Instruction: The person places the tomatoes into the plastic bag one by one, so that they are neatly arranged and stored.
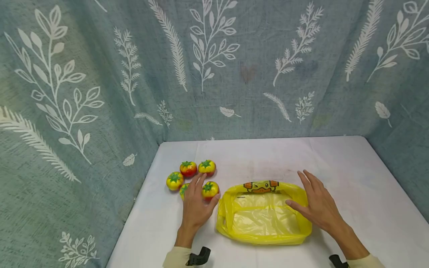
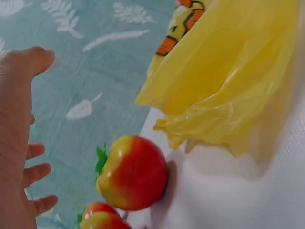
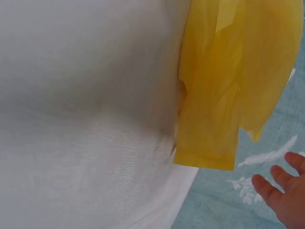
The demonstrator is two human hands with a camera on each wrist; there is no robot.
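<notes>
A yellow plastic bag (image 1: 261, 240) stands spread open on the table, its cartoon print on the far rim. Left of it lie several red-and-yellow tomato-like fruits with green tops, such as the nearest one (image 1: 210, 190). My left hand (image 1: 196, 208) is over these fruits, fingers extended and gripping nothing; one fruit is partly hidden behind it. In the left wrist view a fruit (image 2: 136, 172) sits beside the bag (image 2: 214, 71), apart from the hand (image 2: 16, 138). My right hand (image 1: 318, 204) hovers at the bag's right side, fingers spread and holding nothing.
A white-covered table (image 1: 365, 178) extends around the bag. Behind it and along both sides hangs a blue-green curtain (image 1: 248, 108) with white leaf patterns. Dark straps (image 1: 199, 257) sit at both wrists.
</notes>
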